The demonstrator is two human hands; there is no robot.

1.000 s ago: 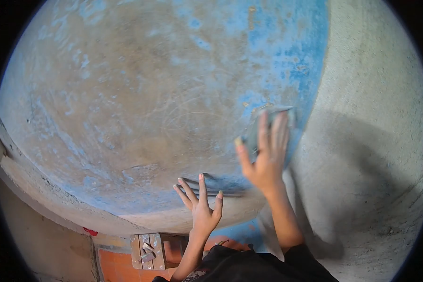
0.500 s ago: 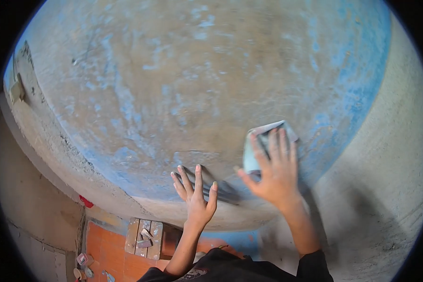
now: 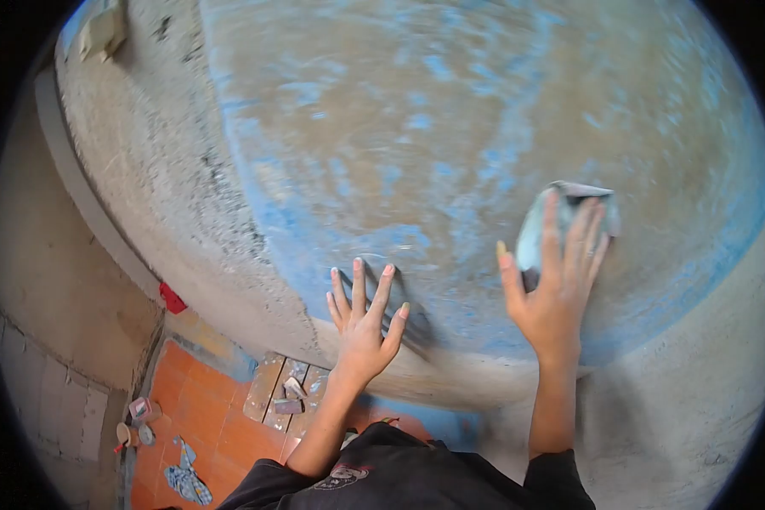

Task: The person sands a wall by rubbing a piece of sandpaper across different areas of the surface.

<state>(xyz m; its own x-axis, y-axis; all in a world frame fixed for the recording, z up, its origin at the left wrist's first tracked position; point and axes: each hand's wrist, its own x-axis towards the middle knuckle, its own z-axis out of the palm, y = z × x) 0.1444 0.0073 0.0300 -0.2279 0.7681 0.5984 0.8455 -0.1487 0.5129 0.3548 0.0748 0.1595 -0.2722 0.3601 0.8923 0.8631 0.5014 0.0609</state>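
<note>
The wall before me has worn blue paint over a brownish surface. My right hand presses a folded pale green and grey sheet against it, with fingers stretched over the sheet and the thumb out to the left. One edge of the sheet is lifted above the fingertips. My left hand is further left and lower, fingers spread, its fingertips at the blue-painted lower part of the wall. It holds nothing.
Below left, a wooden stool bears small blocks. On the orange tiled floor lie a checked cloth and several small containers. A red object sits by the wall's base; a box is mounted upper left.
The view has swung left, showing more of the floor, the cloth and the containers. My right hand and the sheet have shifted over the wall; my left hand stays spread at its lower part.
</note>
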